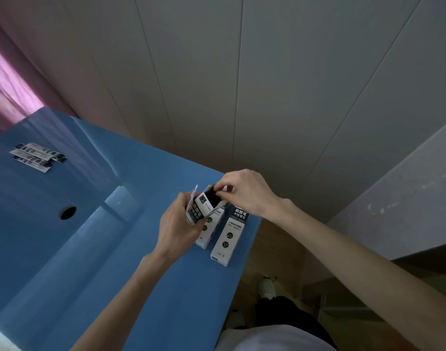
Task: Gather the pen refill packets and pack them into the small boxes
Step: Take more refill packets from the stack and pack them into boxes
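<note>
My left hand (pixel 177 228) grips the light, thin-walled open box (pixel 207 211) at the table's (pixel 115 249) right edge, best held by its sides, while my right hand (pixel 242 192) pinches bendy packets (pixel 213 196) into its mouth.

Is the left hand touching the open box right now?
Touching. The head view shows the left hand wrapped round the side of the open box, fingers curled against it with no gap.

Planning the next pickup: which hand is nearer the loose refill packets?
Left. The left hand holds the open box, on the side toward the packets; the right hand is farther away.
</note>
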The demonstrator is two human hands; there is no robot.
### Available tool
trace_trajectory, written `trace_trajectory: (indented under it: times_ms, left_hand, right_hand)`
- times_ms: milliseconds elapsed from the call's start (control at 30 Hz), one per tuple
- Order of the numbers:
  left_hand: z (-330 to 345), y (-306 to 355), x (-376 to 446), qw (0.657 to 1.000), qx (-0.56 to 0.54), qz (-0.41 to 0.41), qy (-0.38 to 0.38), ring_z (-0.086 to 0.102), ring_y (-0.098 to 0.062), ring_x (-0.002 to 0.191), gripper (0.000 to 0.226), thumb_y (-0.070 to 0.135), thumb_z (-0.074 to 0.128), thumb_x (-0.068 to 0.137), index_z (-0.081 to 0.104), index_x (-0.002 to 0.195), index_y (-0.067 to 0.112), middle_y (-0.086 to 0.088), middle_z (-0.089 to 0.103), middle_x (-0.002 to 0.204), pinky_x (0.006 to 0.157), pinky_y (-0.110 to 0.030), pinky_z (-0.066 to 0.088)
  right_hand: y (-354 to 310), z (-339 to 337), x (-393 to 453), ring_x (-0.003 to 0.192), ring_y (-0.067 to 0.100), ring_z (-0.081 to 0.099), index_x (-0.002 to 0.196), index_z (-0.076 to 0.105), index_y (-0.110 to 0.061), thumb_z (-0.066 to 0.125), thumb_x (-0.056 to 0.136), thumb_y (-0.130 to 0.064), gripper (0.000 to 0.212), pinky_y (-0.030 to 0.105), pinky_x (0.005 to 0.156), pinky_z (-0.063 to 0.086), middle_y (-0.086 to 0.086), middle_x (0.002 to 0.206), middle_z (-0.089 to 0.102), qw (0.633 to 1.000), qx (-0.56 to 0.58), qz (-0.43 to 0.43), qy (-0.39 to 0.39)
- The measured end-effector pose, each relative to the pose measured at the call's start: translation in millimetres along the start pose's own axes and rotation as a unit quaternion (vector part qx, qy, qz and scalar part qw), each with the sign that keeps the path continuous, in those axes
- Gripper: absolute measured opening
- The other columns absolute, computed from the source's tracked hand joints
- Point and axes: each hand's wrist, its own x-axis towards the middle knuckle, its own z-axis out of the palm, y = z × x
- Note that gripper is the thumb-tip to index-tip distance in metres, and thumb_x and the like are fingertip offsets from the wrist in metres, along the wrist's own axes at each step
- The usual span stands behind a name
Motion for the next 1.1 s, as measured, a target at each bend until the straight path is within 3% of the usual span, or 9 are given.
trace_trajectory:
  times_ms: [100,200,300,433,567,667,767,967,1100]
  left_hand:
    - [1.3,1.2,2.6,1.000,0.009,0.001,-0.003,0.060,-0.002,0.082,0.040,0.020,0.078,0.080,0.055,0.111,0.031,0.017,0.061,0.090,0.065,-0.024,0.044]
    - [-1.1,3.3,12.3,0.999,0.022,-0.028,0.005,0.059,-0.005,0.078,0.038,0.024,0.079,0.081,0.052,0.107,0.024,0.014,0.062,0.087,0.065,-0.033,0.049]
    - [-2.5,3.5,29.4,0.998,0.037,-0.055,-0.006,0.058,-0.006,0.076,0.038,0.027,0.080,0.082,0.048,0.103,0.020,0.012,0.061,0.085,0.064,-0.035,0.049]
    - [4.2,1.9,52.6,0.995,0.064,-0.066,-0.042,0.061,-0.013,0.078,0.036,0.029,0.077,0.087,0.047,0.105,0.020,0.010,0.063,0.087,0.063,-0.034,0.049]
    - [15.3,1.5,60.8,0.992,0.087,-0.059,-0.065,0.059,-0.009,0.076,0.031,0.029,0.071,0.091,0.045,0.106,0.023,0.011,0.061,0.088,0.060,-0.032,0.045]
    - [20.3,0.2,59.0,0.990,0.119,-0.034,-0.060,0.058,-0.015,0.077,0.024,0.030,0.065,0.093,0.044,0.103,0.022,0.006,0.060,0.090,0.062,-0.036,0.048]
    - [22.3,-1.2,53.4,0.986,0.155,0.020,-0.048,0.053,-0.021,0.081,0.020,0.027,0.059,0.096,0.042,0.099,0.017,0.002,0.054,0.091,0.065,-0.035,0.042]
    - [22.7,-5.0,48.6,0.984,0.162,0.049,-0.050,0.054,-0.024,0.084,0.018,0.021,0.057,0.097,0.041,0.098,0.013,-0.002,0.053,0.093,0.069,-0.034,0.039]
    - [21.3,-4.4,47.5,0.987,0.146,0.032,-0.060,0.053,-0.022,0.084,0.022,0.022,0.060,0.095,0.040,0.100,0.015,0.000,0.054,0.093,0.068,-0.033,0.036]
  right_hand:
    - [-0.2,8.6,6.7,0.081,0.000,0.058,0.108,0.079,-0.025,0.069,0.097,-0.027,0.015,0.037,0.082,0.057,-0.010,0.105,0.076,1.000,0.025,0.011,-0.007]
    - [7.0,17.8,12.3,0.094,0.006,0.066,0.117,0.077,-0.023,0.062,0.102,-0.024,0.021,0.034,0.087,0.056,-0.009,0.115,0.075,0.991,0.118,0.058,-0.007]
    - [24.8,25.6,8.6,0.106,0.007,0.065,0.120,0.074,-0.019,0.059,0.103,-0.019,0.022,0.032,0.097,0.054,-0.007,0.118,0.073,0.969,0.201,0.136,0.047]
    - [43.3,34.7,-1.7,0.103,0.002,0.065,0.117,0.074,-0.017,0.061,0.102,-0.019,0.020,0.028,0.094,0.054,-0.009,0.113,0.073,0.952,0.235,0.188,0.047]
    - [45.0,41.2,-2.7,0.099,-0.001,0.065,0.116,0.074,-0.019,0.066,0.100,-0.026,0.020,0.023,0.089,0.053,-0.013,0.109,0.072,0.948,0.256,0.184,0.035]
    - [38.5,39.5,3.1,0.096,-0.001,0.067,0.113,0.077,-0.021,0.070,0.097,-0.032,0.021,0.017,0.085,0.053,-0.014,0.105,0.075,0.944,0.280,0.168,0.038]
    - [26.5,39.9,11.7,0.096,0.005,0.070,0.107,0.079,-0.019,0.074,0.092,-0.042,0.028,0.025,0.088,0.055,-0.010,0.101,0.077,0.930,0.329,0.165,0.026]
    - [13.9,44.7,18.7,0.085,0.010,0.073,0.100,0.081,-0.013,0.073,0.095,-0.033,0.022,0.024,0.079,0.057,-0.001,0.090,0.077,0.896,0.410,0.171,0.018]
    - [10.5,43.7,22.1,0.080,0.018,0.072,0.090,0.080,-0.013,0.071,0.096,-0.029,0.019,0.031,0.074,0.056,0.002,0.084,0.076,0.917,0.364,0.161,0.023]
